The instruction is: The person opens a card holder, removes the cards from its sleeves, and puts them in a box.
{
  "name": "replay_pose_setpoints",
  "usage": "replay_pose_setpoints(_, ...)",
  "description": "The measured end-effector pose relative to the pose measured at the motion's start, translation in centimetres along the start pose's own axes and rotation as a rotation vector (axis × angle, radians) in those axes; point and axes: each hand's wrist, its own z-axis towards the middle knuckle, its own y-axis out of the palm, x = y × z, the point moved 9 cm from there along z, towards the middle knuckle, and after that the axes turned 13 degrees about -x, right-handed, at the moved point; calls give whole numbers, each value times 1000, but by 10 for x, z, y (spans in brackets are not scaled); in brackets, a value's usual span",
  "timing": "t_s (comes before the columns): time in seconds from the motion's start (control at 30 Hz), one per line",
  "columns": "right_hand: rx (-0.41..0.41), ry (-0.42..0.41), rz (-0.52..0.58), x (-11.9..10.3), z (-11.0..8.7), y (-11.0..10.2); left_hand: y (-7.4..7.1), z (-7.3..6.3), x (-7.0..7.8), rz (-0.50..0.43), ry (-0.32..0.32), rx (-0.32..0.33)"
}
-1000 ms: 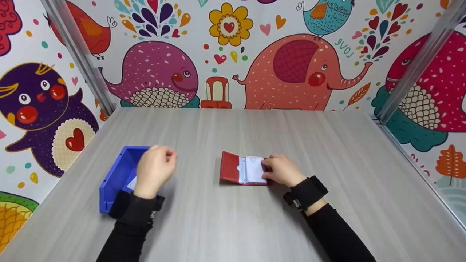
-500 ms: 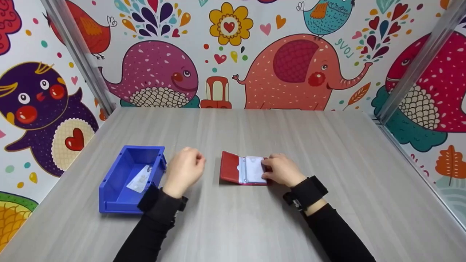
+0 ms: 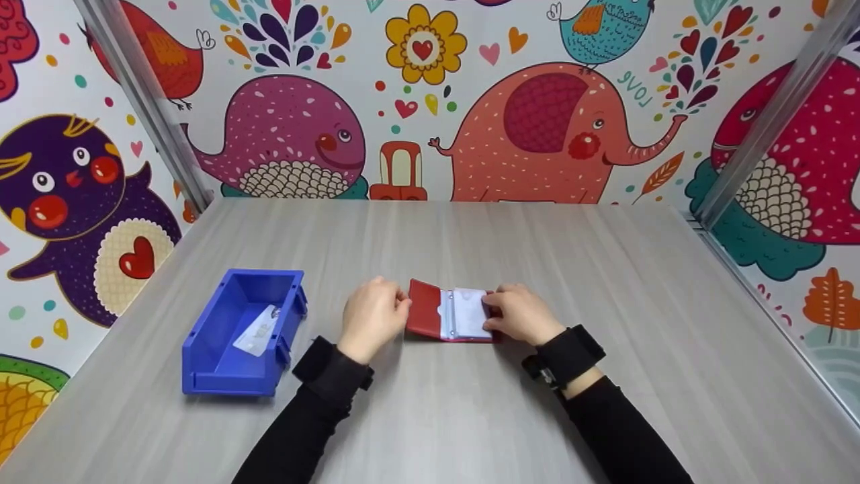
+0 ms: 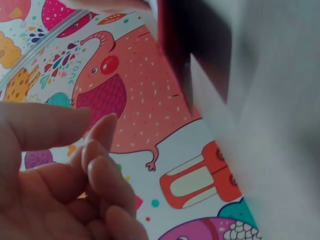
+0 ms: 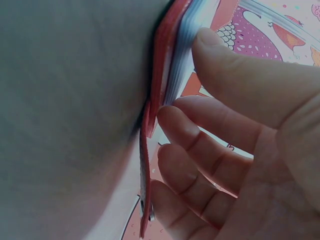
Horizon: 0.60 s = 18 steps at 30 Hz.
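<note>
A red card holder lies spread open on the table, its left cover tilted up. Clear plastic sleeves are stacked on its right half. My right hand pinches that right edge; in the right wrist view the thumb lies over the sleeves and fingertips meet the edge. A red strap with a metal snap hangs out beside the fingers there. My left hand is right at the left cover's outer edge. Its fingers are loosely bent and hold nothing, thumb near the index fingertip in the left wrist view.
A blue plastic bin stands on the left of the table, with a whitish card lying inside. Walls printed with cartoon animals rise behind and at both sides, with metal posts at the corners.
My left hand has moved right, from over the blue bin to the card holder's left cover, uncovering the bin and its card. The right hand and the holder have stayed put.
</note>
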Motion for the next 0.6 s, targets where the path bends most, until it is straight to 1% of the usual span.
replay_pose_setpoints(0.13,-8,17,4,1,1,1,12,6,1,-3,-12,-58)
replay_pose_setpoints(0.37,-1,10,6,0,0,0,29,11,1,6,-25,-140)
replay_pose_setpoints(0.6,-21,33,13,2,1,2,43,14,1,51,-19,-207)
